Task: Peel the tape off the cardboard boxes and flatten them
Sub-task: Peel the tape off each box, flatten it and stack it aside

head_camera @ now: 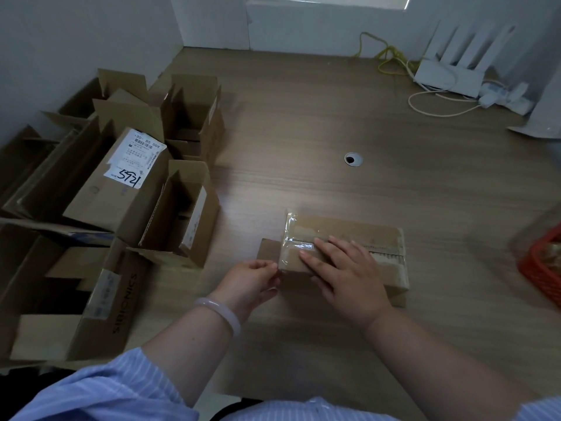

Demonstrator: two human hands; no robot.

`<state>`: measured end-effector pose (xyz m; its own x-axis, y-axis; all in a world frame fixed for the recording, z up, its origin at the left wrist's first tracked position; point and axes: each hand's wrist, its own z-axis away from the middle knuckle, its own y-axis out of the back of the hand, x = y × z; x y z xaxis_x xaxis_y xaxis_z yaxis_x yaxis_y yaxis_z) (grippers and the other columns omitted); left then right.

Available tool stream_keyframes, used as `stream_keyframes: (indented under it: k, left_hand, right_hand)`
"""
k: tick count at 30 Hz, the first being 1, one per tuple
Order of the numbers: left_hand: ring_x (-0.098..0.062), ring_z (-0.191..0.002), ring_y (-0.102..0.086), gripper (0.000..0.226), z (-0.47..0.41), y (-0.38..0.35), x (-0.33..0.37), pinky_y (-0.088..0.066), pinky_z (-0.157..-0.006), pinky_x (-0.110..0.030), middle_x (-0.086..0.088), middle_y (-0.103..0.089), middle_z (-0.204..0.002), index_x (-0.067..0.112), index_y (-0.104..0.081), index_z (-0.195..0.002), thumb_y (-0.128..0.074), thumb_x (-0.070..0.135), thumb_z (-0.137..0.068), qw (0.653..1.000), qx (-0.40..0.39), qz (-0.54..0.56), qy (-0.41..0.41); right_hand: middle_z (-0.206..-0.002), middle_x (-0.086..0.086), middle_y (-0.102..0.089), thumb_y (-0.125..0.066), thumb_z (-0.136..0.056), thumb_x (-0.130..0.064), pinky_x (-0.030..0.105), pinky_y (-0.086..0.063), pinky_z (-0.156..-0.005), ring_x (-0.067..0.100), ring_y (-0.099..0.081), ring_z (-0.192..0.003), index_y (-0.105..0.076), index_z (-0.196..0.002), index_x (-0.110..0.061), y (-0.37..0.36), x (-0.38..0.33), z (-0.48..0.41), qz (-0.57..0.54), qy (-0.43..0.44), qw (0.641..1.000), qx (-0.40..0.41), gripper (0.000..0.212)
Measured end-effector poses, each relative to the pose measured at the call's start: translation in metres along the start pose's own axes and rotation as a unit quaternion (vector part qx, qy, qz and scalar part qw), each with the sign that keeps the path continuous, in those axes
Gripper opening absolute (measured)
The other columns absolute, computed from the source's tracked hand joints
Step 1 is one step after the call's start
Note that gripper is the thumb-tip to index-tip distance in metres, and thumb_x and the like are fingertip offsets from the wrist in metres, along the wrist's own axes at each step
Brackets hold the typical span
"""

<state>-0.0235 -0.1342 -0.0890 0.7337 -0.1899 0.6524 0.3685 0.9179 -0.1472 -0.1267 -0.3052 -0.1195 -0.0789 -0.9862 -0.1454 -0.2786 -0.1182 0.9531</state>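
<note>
A small closed cardboard box (382, 253) lies on the wooden table in front of me. Clear tape (293, 238) runs along its top seam and over its left end, where a loose piece stands up. My right hand (343, 275) rests flat on the box top with straight fingers. My left hand (253, 282) is at the box's left end, its fingertips pinching the tape edge at the near-left corner.
Several open cardboard boxes (127, 189) crowd the table's left side, one with a white shipping label. A red basket (543, 268) sits at the right edge. A white router (449, 74), cables and a power strip lie at the back right. A cable hole (353, 159) marks mid-table.
</note>
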Motion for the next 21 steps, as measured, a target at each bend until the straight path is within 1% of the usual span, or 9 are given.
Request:
stream_keyframes:
  k: [3, 7, 11, 13, 17, 21]
  left_hand:
    - [-0.012, -0.065, -0.057, 0.016, -0.001, 0.000, 0.004, -0.051, -0.069, -0.028, -0.005, -0.059, -0.071, 0.012, -0.056, -0.082, -0.052, 0.005, -0.095, 1.000, 0.004, -0.010, 0.000]
    - [-0.012, -0.062, -0.056, 0.009, 0.000, 0.000, 0.007, -0.053, -0.069, -0.032, -0.004, -0.058, -0.070, 0.010, -0.057, -0.087, -0.053, 0.008, -0.095, 0.998, -0.012, 0.008, 0.054]
    - [-0.011, -0.060, -0.058, 0.010, -0.001, 0.005, 0.007, -0.053, -0.069, -0.033, -0.001, -0.060, -0.066, 0.012, -0.057, -0.086, -0.055, 0.014, -0.095, 0.995, -0.026, -0.015, 0.095]
    - [-0.009, -0.053, -0.056, 0.014, -0.002, 0.003, 0.006, -0.053, -0.065, -0.031, 0.000, -0.058, -0.060, 0.012, -0.056, -0.083, -0.052, 0.012, -0.096, 0.995, -0.028, -0.014, 0.097]
    - [-0.006, -0.039, -0.046, 0.019, -0.003, -0.004, 0.002, -0.049, -0.049, -0.022, 0.000, -0.050, -0.054, 0.011, -0.052, -0.079, -0.048, 0.009, -0.097, 0.995, -0.010, 0.038, 0.093]
    - [-0.007, -0.038, -0.036, 0.022, -0.004, -0.004, -0.002, -0.041, -0.045, -0.019, 0.001, -0.043, -0.054, 0.013, -0.049, -0.076, -0.044, 0.010, -0.097, 0.996, -0.020, 0.048, 0.079]
  right_hand:
    - [-0.130, -0.002, -0.059, -0.051, -0.085, -0.043, 0.043, -0.036, -0.101, 0.025, -0.052, -0.121, -0.059, -0.125, -0.039, 0.000, 0.000, 0.000, 0.002, 0.001, 1.000, 0.001, 0.041]
    - [-0.130, -0.002, -0.058, -0.052, -0.085, -0.043, 0.043, -0.036, -0.101, 0.025, -0.052, -0.121, -0.059, -0.126, -0.039, 0.000, 0.000, -0.001, 0.001, 0.001, 1.000, -0.002, 0.042]
    - [-0.130, -0.002, -0.059, -0.050, -0.086, -0.043, 0.042, -0.035, -0.102, 0.025, -0.053, -0.120, -0.060, -0.125, -0.039, 0.001, -0.001, 0.000, 0.004, 0.001, 1.000, 0.001, 0.041]
    - [-0.129, -0.002, -0.059, -0.049, -0.086, -0.043, 0.043, -0.035, -0.102, 0.025, -0.053, -0.120, -0.060, -0.125, -0.038, 0.001, -0.001, -0.001, 0.003, 0.001, 1.000, 0.003, 0.041]
    - [-0.130, -0.001, -0.059, -0.048, -0.086, -0.043, 0.043, -0.034, -0.102, 0.026, -0.052, -0.120, -0.060, -0.125, -0.038, 0.002, -0.002, -0.002, 0.003, -0.001, 1.000, 0.003, 0.041]
    - [-0.131, -0.002, -0.059, -0.047, -0.086, -0.043, 0.042, -0.033, -0.103, 0.025, -0.051, -0.121, -0.059, -0.126, -0.038, 0.002, -0.001, 0.000, 0.005, 0.001, 1.000, 0.001, 0.041]
